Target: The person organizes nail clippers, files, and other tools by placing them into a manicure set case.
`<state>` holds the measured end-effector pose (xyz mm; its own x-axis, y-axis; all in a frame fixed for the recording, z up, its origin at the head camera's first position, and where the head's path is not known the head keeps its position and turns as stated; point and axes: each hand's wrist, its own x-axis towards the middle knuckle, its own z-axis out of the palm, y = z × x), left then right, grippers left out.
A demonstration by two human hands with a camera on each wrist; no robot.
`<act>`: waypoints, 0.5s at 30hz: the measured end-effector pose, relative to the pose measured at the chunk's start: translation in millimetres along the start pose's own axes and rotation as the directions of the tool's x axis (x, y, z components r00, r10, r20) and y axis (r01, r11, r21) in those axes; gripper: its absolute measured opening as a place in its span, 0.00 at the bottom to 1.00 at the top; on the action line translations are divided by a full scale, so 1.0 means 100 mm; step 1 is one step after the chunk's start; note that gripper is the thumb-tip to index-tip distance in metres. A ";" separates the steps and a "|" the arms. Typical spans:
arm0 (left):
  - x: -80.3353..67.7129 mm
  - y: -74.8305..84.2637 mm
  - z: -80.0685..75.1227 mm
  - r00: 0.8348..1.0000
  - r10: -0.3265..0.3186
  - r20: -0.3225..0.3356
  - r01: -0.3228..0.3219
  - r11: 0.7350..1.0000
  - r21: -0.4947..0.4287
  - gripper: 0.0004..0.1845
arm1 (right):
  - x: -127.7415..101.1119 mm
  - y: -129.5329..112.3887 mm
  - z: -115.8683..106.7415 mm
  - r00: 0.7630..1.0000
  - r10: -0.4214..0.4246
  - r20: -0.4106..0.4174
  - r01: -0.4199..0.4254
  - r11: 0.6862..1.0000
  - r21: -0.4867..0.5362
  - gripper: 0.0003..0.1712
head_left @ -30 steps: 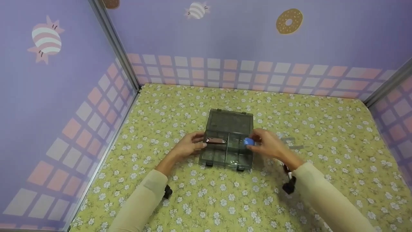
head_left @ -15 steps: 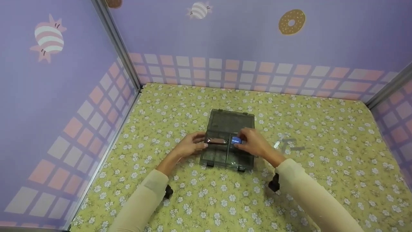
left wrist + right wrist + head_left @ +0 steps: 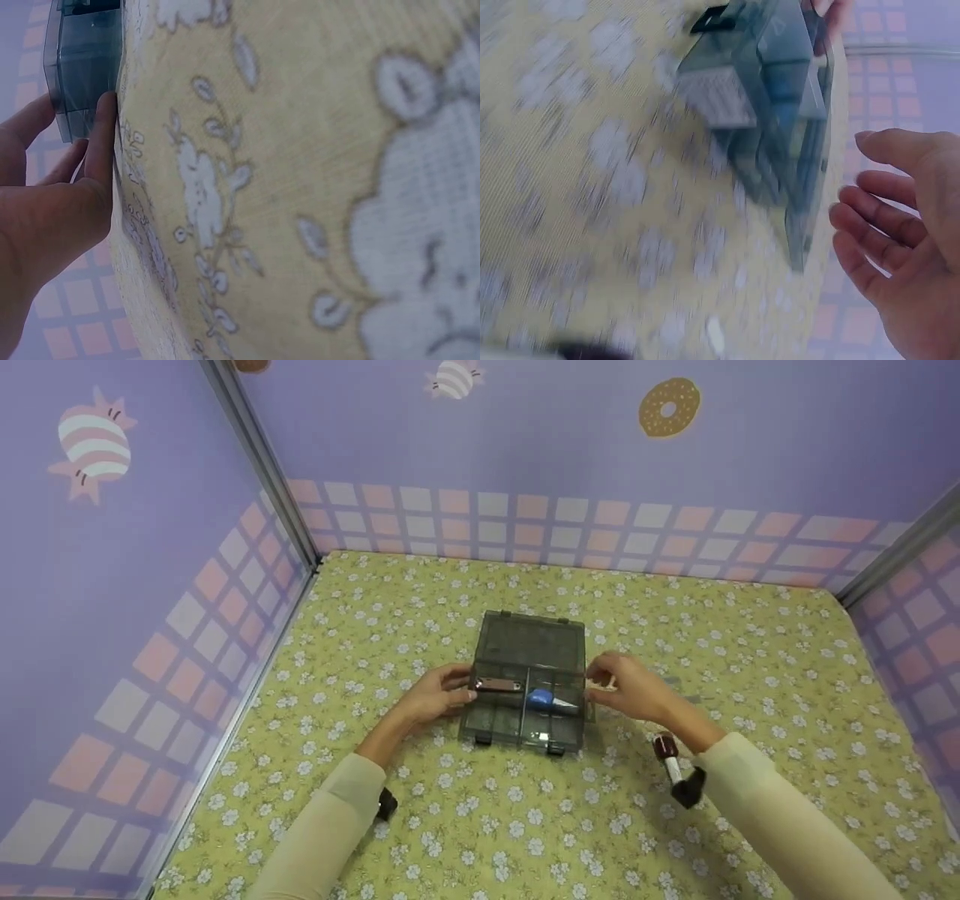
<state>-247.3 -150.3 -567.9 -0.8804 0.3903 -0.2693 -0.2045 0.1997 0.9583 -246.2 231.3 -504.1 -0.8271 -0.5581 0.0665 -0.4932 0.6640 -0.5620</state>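
Observation:
A dark translucent compartment box (image 3: 551, 729) stands with its lid (image 3: 534, 641) folded back. Its upper left compartment has a reddish-brown bar with silvery ends (image 3: 499, 685). To the right of the divider lies a blue-handled tool with a pale pointed tip (image 3: 540, 699); its exact kind is unclear. My left hand (image 3: 431, 697) touches the box's left wall with its fingertips, also seen in the left wrist view. My right hand (image 3: 630, 688) is just off the right side with loosely bent fingers; the right wrist view shows nothing in that hand (image 3: 907, 217).
Grey flat pieces (image 3: 694, 699) lie right of the box, partly hidden behind my right hand. A dark red and white thing (image 3: 665, 748) is near my right wrist. Flowered cloth (image 3: 450, 840) covers the table, with patterned walls (image 3: 525, 427) behind and at the sides.
My right hand has carried the blue-handled tool leftward into the box, let it go, and drawn back to the right. My left hand has stayed at the box's left side.

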 end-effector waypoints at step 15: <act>0.02 0.03 0.02 0.999 -0.031 -0.038 0.032 0.999 0.022 0.33 | -0.98 0.54 -0.12 0.981 0.192 0.036 -0.191 0.981 -0.021 0.13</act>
<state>-249.0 -146.8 -566.0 -0.8891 0.3497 -0.2952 -0.2230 0.2322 0.9468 -195.3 327.9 -531.3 -0.8962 -0.4378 -0.0721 -0.3315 0.7686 -0.5472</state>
